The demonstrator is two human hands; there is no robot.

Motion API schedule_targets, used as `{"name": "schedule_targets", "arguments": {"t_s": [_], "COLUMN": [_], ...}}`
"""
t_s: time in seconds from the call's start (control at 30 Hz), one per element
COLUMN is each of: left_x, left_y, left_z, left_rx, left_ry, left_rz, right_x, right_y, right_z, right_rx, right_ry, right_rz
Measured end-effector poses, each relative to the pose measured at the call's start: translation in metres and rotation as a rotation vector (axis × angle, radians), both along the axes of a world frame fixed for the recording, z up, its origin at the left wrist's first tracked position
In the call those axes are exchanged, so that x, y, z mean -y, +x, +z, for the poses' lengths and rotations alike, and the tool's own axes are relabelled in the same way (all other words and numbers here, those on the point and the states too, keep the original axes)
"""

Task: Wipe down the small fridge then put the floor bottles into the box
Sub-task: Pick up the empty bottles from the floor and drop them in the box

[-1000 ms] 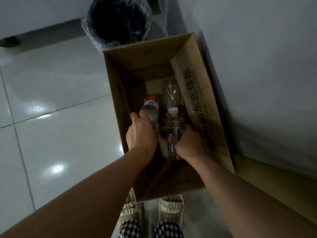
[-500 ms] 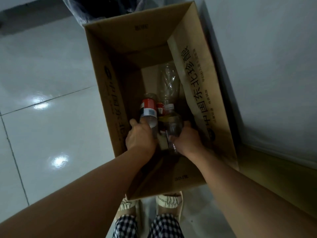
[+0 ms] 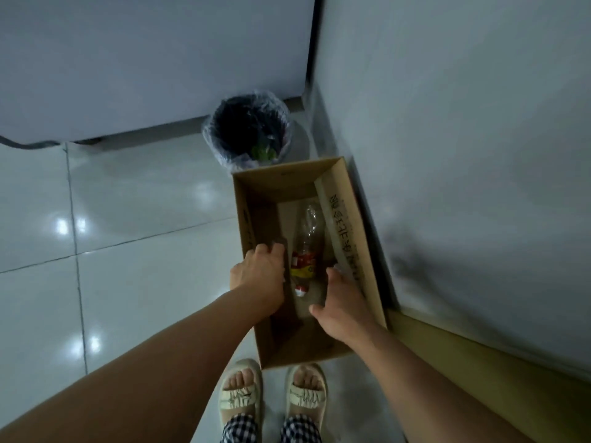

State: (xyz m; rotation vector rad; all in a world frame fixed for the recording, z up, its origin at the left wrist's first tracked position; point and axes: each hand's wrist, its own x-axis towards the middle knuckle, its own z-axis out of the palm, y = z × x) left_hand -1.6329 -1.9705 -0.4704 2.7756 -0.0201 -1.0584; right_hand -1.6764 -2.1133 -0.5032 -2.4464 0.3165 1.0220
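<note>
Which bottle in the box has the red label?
The clear bottle lying lengthwise in the cardboard box, between both hands. Its red and yellow label marks it; any other bottle there is too hidden to tell.

Dim, bluish-grey light overall. Overhead lamps glare as white spots on the glossy floor tiles (image 3: 96, 238) to my left. Inside of the box (image 3: 364, 251) is dark, esp. its left wall; the bottle (image 3: 307, 241) in there catches only faint shine. Soft dark smudge of shadow on the wall (image 3: 463, 155) at right. Wide-angle bend: wall edges & my forearms stretch at the frame edges. Slightly soft, noisy.
</note>
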Motion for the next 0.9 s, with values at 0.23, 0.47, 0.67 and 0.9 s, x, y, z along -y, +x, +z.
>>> {"name": "schedule_targets", "arguments": {"t_s": [0.23, 0.47, 0.67, 0.9], "left_x": [-0.033, -0.073, -0.105, -0.139], "left_y": [0.019, 0.006, -0.025, -0.071], "left_z": [0.148, 0.288, 0.375, 0.443], "left_rx": [0.065, 0.177, 0.268, 0.287], "left_ry": [0.068, 0.075, 0.087, 0.169], "left_rz": [-0.133, -0.129, -0.040, 0.108], "right_x": [-0.017, -0.047, -0.068, -0.084], "right_y": [0.024, 0.025, 0.010, -0.002], "right_z": [0.149, 0.302, 0.395, 0.469], "right_rx": [0.152, 0.269, 0.382, 0.471], "right_ry": [-0.098, -0.120, -0.129, -0.092], "right_rz": [0.186, 0.301, 0.469, 0.655]}}
